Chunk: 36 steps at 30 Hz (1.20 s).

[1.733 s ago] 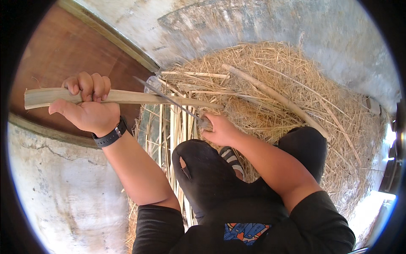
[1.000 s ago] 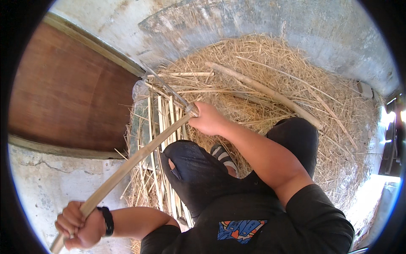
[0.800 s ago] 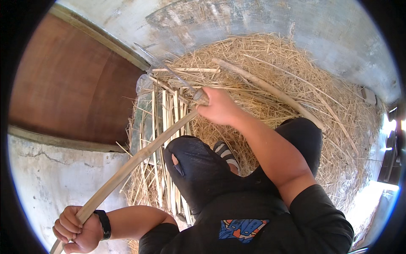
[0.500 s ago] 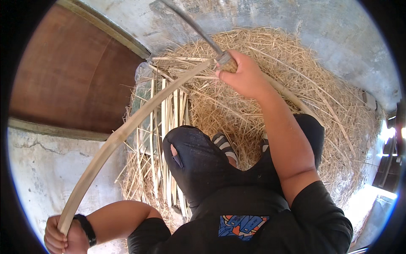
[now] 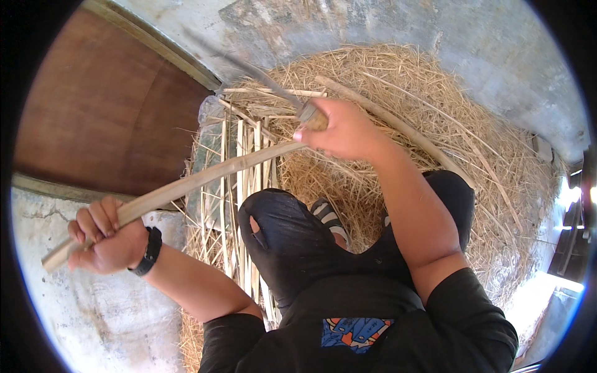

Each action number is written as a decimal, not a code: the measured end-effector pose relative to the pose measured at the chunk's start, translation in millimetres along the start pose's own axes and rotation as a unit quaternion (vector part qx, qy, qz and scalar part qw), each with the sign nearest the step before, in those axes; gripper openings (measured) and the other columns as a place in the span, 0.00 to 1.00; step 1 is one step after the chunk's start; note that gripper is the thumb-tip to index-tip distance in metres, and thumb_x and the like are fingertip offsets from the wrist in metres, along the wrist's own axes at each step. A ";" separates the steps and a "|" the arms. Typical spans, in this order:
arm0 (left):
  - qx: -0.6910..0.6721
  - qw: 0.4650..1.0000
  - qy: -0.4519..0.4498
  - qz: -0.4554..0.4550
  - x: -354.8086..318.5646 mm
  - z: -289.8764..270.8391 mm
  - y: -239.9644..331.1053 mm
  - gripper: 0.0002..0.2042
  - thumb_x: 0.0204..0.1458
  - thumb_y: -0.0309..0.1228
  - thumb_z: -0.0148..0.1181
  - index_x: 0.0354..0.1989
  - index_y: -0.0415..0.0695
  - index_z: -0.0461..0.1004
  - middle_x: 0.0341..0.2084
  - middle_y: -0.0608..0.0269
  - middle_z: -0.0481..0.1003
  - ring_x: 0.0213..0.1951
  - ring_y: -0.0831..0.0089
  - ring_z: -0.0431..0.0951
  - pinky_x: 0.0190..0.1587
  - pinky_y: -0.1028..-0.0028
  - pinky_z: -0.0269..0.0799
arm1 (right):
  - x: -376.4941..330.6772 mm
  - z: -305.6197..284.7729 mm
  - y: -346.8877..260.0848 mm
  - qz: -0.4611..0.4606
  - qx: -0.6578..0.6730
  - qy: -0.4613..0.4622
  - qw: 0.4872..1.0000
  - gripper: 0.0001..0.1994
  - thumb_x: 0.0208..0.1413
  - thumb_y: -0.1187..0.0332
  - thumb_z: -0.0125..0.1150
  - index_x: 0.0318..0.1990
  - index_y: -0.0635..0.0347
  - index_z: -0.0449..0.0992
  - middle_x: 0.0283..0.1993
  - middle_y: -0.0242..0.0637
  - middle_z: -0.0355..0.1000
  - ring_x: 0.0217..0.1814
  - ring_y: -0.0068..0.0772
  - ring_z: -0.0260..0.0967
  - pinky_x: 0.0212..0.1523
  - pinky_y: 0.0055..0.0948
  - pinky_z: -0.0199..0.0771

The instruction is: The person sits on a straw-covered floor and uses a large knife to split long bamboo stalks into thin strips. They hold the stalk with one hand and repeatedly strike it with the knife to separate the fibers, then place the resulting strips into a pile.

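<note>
A long pale bamboo strip (image 5: 199,179) slants up across the left half of the view. My left hand (image 5: 112,239), with a black band on the wrist, is closed round it near its lower left end. My right hand (image 5: 345,132) grips the short wooden handle of a long-bladed knife (image 5: 272,85). The blade points up and left, blurred by motion. At the thumb of that hand the strip's far end meets my fingers; whether they pinch it is hidden.
Straw (image 5: 336,189) covers the ground around my sandalled feet. Split bamboo strips (image 5: 241,186) lie left of my knee, and a bamboo pole (image 5: 385,118) rests on the straw beyond my right hand. A brown panel (image 5: 106,105) and a grey wall (image 5: 485,68) stand close by.
My left hand has risen and moved slightly right, and the strip, bowed before, is now nearly straight. My right hand has come nearer and left with the knife, uncovering more of the pole.
</note>
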<state>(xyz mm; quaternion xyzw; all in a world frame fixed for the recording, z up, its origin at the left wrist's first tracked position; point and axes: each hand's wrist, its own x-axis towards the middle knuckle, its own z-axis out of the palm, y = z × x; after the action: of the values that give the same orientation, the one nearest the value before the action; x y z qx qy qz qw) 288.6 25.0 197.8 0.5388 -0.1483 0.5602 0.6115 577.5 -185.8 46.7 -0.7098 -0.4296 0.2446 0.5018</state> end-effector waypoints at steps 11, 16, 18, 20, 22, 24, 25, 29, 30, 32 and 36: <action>0.026 0.997 0.069 -0.033 57.5 18.6 -48.3 0.32 0.50 0.72 0.42 0.23 0.52 0.62 0.13 0.73 0.55 0.13 0.80 0.50 0.17 0.80 0.46 | -1.8 95.4 47.4 0.064 0.077 -0.097 0.990 0.18 0.49 0.63 0.65 0.43 0.66 0.73 0.33 0.47 0.74 0.38 0.48 0.74 0.43 0.40 0.72; 0.001 0.997 0.070 -0.038 61.4 -1.6 -45.1 0.32 0.50 0.72 0.42 0.24 0.52 0.63 0.13 0.73 0.55 0.14 0.80 0.50 0.17 0.80 0.47 | -5.2 59.2 -4.5 0.066 -0.086 -0.136 0.985 0.13 0.48 0.68 0.61 0.41 0.62 0.74 0.33 0.46 0.76 0.35 0.50 0.75 0.39 0.40 0.73; 0.015 0.997 0.074 -0.027 53.6 5.5 -44.4 0.32 0.50 0.72 0.44 0.24 0.52 0.63 0.13 0.74 0.55 0.14 0.81 0.50 0.18 0.81 0.47 | -13.4 67.7 -14.3 -0.022 -0.068 -0.101 0.992 0.11 0.48 0.70 0.60 0.40 0.62 0.74 0.35 0.47 0.76 0.37 0.50 0.75 0.40 0.42 0.74; 0.002 0.998 0.053 -0.032 53.5 15.4 -44.8 0.31 0.50 0.71 0.45 0.24 0.52 0.63 0.13 0.74 0.55 0.14 0.81 0.50 0.17 0.80 0.47 | -14.8 74.1 -22.6 -0.065 -0.061 -0.083 0.993 0.11 0.48 0.70 0.59 0.39 0.63 0.73 0.36 0.49 0.76 0.39 0.51 0.76 0.41 0.43 0.74; -0.015 0.999 0.026 -0.041 53.8 23.7 -42.2 0.30 0.50 0.71 0.47 0.25 0.52 0.63 0.13 0.74 0.55 0.14 0.81 0.50 0.18 0.80 0.47 | -15.2 76.6 -31.1 -0.068 -0.064 -0.078 0.993 0.11 0.49 0.71 0.58 0.39 0.65 0.73 0.37 0.51 0.76 0.40 0.51 0.76 0.42 0.43 0.75; -0.015 0.999 0.028 -0.044 48.3 31.3 -44.7 0.30 0.49 0.71 0.48 0.24 0.52 0.64 0.13 0.74 0.55 0.14 0.81 0.50 0.18 0.80 0.47 | -5.0 88.6 10.4 -0.015 -0.054 -0.010 0.998 0.11 0.49 0.71 0.58 0.40 0.66 0.73 0.37 0.52 0.76 0.39 0.50 0.76 0.41 0.42 0.75; -0.016 0.999 0.024 -0.044 49.6 35.9 -46.3 0.30 0.49 0.70 0.49 0.24 0.51 0.64 0.13 0.74 0.55 0.14 0.81 0.51 0.18 0.80 0.47 | 3.7 91.6 37.9 0.010 -0.047 0.029 0.998 0.12 0.50 0.71 0.58 0.41 0.67 0.72 0.37 0.52 0.76 0.39 0.49 0.76 0.40 0.42 0.76; -0.077 0.994 -0.053 -0.059 50.3 22.6 -43.9 0.32 0.46 0.72 0.49 0.24 0.50 0.62 0.13 0.74 0.55 0.14 0.81 0.54 0.18 0.81 0.50 | 10.7 69.3 85.8 0.200 -0.020 -0.071 0.977 0.15 0.50 0.71 0.58 0.44 0.70 0.73 0.37 0.52 0.74 0.39 0.46 0.75 0.42 0.41 0.76; -0.077 0.994 -0.055 -0.064 48.5 20.0 -42.6 0.32 0.45 0.72 0.50 0.24 0.51 0.63 0.13 0.74 0.55 0.14 0.82 0.54 0.19 0.81 0.51 | 7.9 61.8 84.0 0.204 -0.037 -0.078 0.975 0.15 0.50 0.72 0.58 0.45 0.71 0.74 0.38 0.52 0.74 0.38 0.46 0.74 0.42 0.41 0.76; -0.088 0.991 -0.068 -0.070 45.1 11.9 -40.8 0.30 0.44 0.69 0.55 0.24 0.51 0.63 0.13 0.75 0.56 0.14 0.82 0.55 0.19 0.81 0.52 | 1.0 59.9 41.4 0.129 -0.042 -0.090 0.987 0.14 0.51 0.70 0.58 0.44 0.70 0.74 0.34 0.47 0.73 0.36 0.43 0.74 0.40 0.39 0.75; -0.151 0.974 -0.144 -0.085 49.2 2.1 -39.3 0.24 0.47 0.58 0.66 0.23 0.53 0.64 0.13 0.77 0.58 0.14 0.84 0.56 0.20 0.81 0.54 | -7.1 44.7 -8.1 -0.011 -0.034 -0.207 0.978 0.14 0.52 0.68 0.61 0.44 0.64 0.71 0.34 0.44 0.72 0.32 0.34 0.73 0.30 0.32 0.73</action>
<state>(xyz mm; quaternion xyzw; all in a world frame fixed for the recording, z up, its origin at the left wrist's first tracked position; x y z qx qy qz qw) 338.9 57.4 217.8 0.5259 -0.2715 0.3940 0.7032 536.1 -168.5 36.8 -0.6560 -0.5400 0.3654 0.3802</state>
